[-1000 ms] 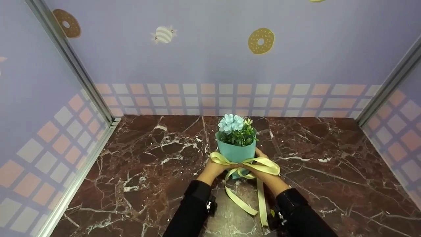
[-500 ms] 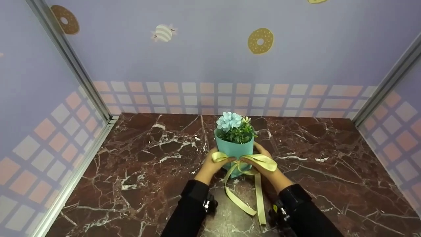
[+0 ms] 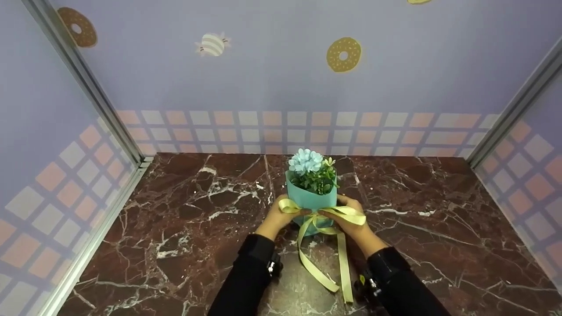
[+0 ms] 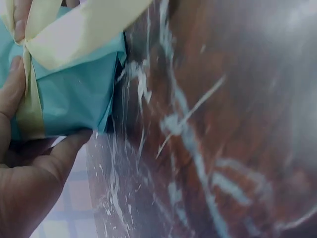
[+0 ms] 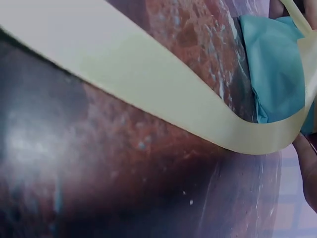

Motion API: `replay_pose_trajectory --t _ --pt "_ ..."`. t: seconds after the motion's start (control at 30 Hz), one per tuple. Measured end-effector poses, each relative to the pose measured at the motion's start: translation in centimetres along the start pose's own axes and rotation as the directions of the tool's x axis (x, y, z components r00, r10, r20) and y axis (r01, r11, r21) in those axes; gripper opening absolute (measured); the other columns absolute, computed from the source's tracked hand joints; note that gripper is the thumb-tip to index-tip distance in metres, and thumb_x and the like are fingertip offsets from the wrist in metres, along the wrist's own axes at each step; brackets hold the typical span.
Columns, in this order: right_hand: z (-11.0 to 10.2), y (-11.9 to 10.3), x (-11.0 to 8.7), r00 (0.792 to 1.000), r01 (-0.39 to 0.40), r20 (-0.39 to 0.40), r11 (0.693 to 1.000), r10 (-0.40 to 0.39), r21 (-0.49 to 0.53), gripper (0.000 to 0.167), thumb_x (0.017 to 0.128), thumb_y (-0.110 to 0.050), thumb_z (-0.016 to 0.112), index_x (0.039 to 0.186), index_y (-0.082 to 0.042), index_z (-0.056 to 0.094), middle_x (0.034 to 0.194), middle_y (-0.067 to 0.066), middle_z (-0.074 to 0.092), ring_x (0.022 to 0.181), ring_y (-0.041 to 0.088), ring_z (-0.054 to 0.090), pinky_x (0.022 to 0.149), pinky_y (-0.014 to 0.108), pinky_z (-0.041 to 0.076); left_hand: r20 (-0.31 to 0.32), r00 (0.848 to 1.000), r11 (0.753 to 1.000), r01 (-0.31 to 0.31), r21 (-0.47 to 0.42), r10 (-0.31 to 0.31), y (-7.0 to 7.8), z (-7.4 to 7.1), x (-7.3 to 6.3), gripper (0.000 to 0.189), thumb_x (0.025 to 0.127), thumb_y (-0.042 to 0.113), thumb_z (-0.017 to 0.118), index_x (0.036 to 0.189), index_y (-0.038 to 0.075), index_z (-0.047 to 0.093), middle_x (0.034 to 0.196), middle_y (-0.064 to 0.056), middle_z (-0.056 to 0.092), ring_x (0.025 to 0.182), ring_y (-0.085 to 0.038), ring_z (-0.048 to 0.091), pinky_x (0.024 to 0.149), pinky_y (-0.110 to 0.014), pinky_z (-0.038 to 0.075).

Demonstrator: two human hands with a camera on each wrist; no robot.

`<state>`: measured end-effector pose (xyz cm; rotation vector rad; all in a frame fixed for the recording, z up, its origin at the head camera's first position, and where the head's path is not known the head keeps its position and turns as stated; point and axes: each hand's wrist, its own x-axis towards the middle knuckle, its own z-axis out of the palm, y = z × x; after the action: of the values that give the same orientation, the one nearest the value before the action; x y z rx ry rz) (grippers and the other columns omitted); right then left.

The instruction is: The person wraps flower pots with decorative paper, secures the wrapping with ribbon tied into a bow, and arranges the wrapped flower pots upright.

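Note:
A flower pot wrapped in teal paper stands upright near the middle of the table in the head view. Pale blue flowers and green leaves rise from its top. Around the wrapping runs a yellow ribbon, tied in a bow at the front, with two tails hanging toward me. My left hand grips the left side, its thumb close to the knot, as the left wrist view also shows. From the right, my right hand holds the wrapping, its thumb near the knot too; fingers behind the pot are hidden.
The dark red marble-patterned table reaches back to a purple wall with printed donuts and checks. Side panels with metal posts bound it left and right. A ribbon tail crosses the right wrist view.
Both hands stay on the wrapped pot and shift slightly left in the head view, as the background does. Both thumbs show more clearly at the knot than one second ago. The bow stays tied.

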<state>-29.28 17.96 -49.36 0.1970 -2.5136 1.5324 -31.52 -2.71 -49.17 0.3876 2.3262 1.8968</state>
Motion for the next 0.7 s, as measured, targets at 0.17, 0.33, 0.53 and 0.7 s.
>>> replay_pose_trajectory --t 0.17,0.33,0.53,0.7 --pt "0.1 0.2 0.4 1.000 0.013 -0.011 1.000 -0.012 0.020 0.053 0.073 -0.018 0.087 0.118 0.004 0.068 0.104 0.015 0.071 0.094 0.029 0.068 0.079 0.038 0.056 0.021 0.999 0.999 0.029 0.039 -0.030 -0.1 -0.3 1.0 0.032 0.077 0.006 0.082 0.104 -0.003 0.069 0.096 -0.009 0.070 0.080 -0.014 0.063 0.074 -0.029 0.054" --pt "0.4 0.5 0.7 1.000 -0.002 -0.025 0.999 0.003 0.033 0.052 0.074 -0.019 0.087 0.117 0.003 0.069 0.103 0.014 0.072 0.094 0.028 0.068 0.078 0.037 0.056 0.044 0.999 0.999 0.021 0.043 -0.023 -0.5 -0.4 1.5 0.033 0.077 0.007 0.082 0.106 -0.003 0.069 0.099 -0.010 0.071 0.083 -0.015 0.064 0.077 -0.030 0.054" --pt "0.5 1.0 1.5 1.000 -0.007 -0.025 0.999 0.008 0.045 0.053 0.074 -0.016 0.086 0.118 0.006 0.067 0.105 0.016 0.071 0.094 0.028 0.068 0.075 0.029 0.056 0.047 0.999 0.998 -0.013 0.067 0.009 -0.7 -0.5 2.3 0.037 0.078 0.007 0.082 0.111 -0.003 0.068 0.107 -0.013 0.069 0.095 -0.024 0.065 0.082 -0.032 0.054" --pt "0.4 1.1 3.0 0.999 -0.008 -0.040 0.998 0.011 0.069 0.054 0.074 -0.012 0.086 0.120 0.008 0.065 0.107 0.019 0.070 0.097 0.031 0.067 0.077 0.029 0.056 0.017 1.000 0.996 -0.008 0.091 0.007 -0.4 -0.7 3.7 0.035 0.078 0.009 0.082 0.108 -0.002 0.069 0.104 -0.012 0.070 0.094 -0.024 0.065 0.083 -0.032 0.053"
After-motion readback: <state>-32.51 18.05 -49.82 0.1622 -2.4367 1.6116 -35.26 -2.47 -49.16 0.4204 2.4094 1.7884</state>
